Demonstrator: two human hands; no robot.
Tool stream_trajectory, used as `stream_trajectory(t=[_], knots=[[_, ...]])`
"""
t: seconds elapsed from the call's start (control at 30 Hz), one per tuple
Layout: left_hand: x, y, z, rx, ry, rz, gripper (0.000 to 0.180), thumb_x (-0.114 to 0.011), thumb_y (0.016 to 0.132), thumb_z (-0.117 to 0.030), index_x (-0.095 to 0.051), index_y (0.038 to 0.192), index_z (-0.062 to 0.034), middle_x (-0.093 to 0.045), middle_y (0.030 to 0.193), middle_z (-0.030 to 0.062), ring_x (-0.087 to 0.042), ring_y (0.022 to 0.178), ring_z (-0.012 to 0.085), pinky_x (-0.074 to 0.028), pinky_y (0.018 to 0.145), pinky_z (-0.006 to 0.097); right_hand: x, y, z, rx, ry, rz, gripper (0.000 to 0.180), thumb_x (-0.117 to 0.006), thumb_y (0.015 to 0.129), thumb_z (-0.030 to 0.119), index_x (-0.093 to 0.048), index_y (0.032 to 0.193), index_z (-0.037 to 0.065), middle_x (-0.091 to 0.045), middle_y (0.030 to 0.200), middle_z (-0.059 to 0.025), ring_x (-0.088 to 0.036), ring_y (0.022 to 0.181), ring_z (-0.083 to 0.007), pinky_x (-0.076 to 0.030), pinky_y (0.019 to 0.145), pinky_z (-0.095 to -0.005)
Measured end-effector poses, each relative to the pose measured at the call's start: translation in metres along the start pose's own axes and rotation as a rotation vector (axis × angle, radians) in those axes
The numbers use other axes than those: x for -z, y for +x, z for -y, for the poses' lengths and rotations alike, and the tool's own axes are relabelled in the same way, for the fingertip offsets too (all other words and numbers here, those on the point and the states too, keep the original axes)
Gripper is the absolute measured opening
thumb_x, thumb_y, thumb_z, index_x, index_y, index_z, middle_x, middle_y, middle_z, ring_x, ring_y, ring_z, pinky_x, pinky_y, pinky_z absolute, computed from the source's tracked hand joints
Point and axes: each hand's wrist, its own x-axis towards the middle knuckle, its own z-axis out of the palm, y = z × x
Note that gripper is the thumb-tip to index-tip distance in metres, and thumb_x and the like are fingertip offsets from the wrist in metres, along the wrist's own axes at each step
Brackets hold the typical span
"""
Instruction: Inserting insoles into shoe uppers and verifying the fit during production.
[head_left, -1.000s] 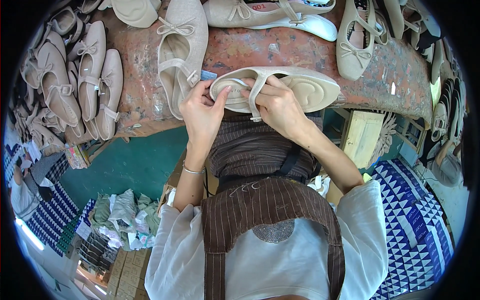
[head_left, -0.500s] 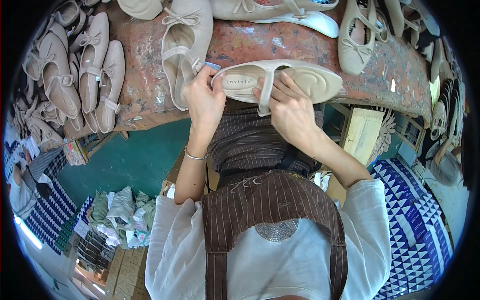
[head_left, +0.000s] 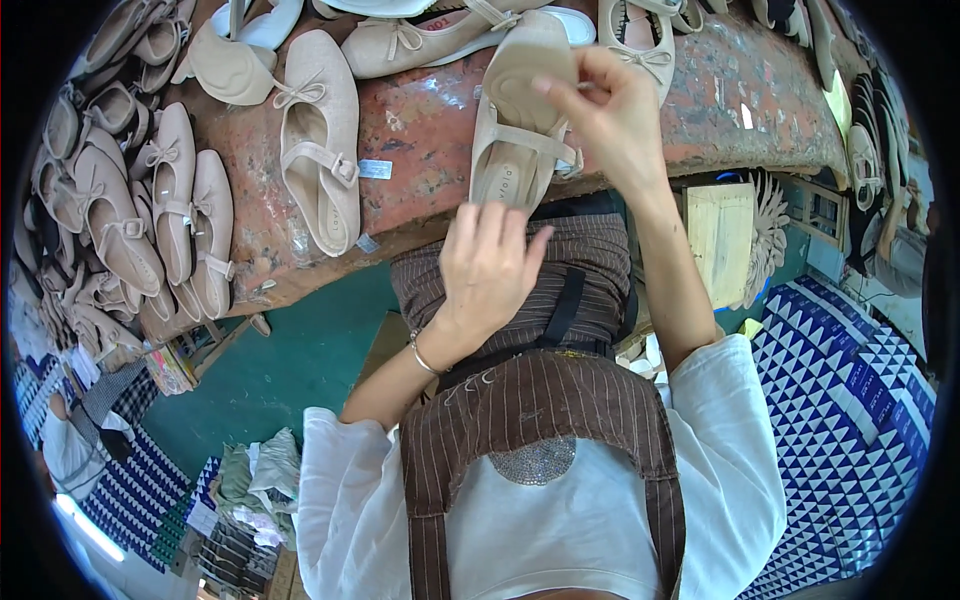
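Note:
A beige Mary Jane shoe (head_left: 482,135) with a cross strap lies at the table's near edge, toe pointing away. A pale insole (head_left: 520,88) runs under the strap, its front half lying over the toe instead of inside. At the heel, my left hand (head_left: 485,268) rests straight fingers on the shoe, thumb spread apart; the heel is hidden beneath them. My right hand (head_left: 622,118) is curled beside the toe, its thumb at the insole's right edge and its fingers bent behind. The matching shoe (head_left: 320,135), with a bow and buckled strap, sits on the left.
Many beige shoes (head_left: 120,225) are piled on the left of the worn red table (head_left: 410,170). Loose insoles (head_left: 232,68) and further shoes (head_left: 635,50) lie along the back. Small labels (head_left: 375,169) are on the tabletop. Patterned blue-and-white boxes (head_left: 830,430) are stacked at right.
The shoe has turned from sideways to toe-away. My left hand has moved to cover its heel, and my right hand has gone from the strap to the toe side. The view has shifted.

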Motion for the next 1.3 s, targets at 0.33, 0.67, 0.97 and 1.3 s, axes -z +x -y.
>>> stream_trajectory(t=[0.33,0.67,0.97,1.3], knots=[[-0.025,0.014,0.003,-0.037,-0.499,0.171,0.078,-0.07,0.082,-0.024,-0.033,0.146,0.001,-0.042,0.146,0.025,-0.041,0.136,0.0413,-0.035,0.111,0.049,-0.032,-0.09,-0.011,0.3,-0.542,0.094,0.068,-0.063,0.07,-0.004,-0.045,0.135,-0.002,-0.05,0.137,-0.0323,-0.046,0.132,-0.0473,-0.01,0.118,-0.0629],[-0.031,0.026,-0.009,0.195,-0.453,0.212,0.06,-0.074,0.07,-0.023,-0.056,0.121,0.0033,-0.058,0.111,0.0245,-0.047,0.114,0.045,-0.039,0.092,0.054,-0.023,-0.066,-0.004,0.227,-0.412,0.119,0.064,-0.056,0.075,-0.009,-0.055,0.138,0.006,-0.059,0.132,-0.0202,-0.048,0.132,-0.0382,-0.014,0.119,-0.0578],[-0.028,0.013,0.015,-0.266,0.114,0.363,0.043,-0.06,0.078,-0.004,-0.063,0.12,0.0042,-0.06,0.122,0.0232,-0.05,0.126,0.0386,-0.026,0.115,0.056,-0.043,-0.037,-0.054,0.492,-0.732,-0.066,0.054,-0.056,0.078,-0.003,-0.054,0.132,-0.002,-0.057,0.129,-0.0302,-0.054,0.125,-0.0424,-0.022,0.116,-0.0597],[-0.056,-0.002,-0.018,0.092,-0.08,0.288,0.057,-0.052,0.092,-0.024,-0.043,0.145,-0.0057,-0.041,0.149,0.0176,-0.028,0.145,0.0316,-0.008,0.116,0.063,-0.046,-0.062,-0.044,0.311,-0.923,-0.013,0.057,-0.054,0.083,0.007,-0.046,0.137,-0.01,-0.049,0.136,-0.0338,-0.049,0.129,-0.0441,-0.021,0.117,-0.0579]])
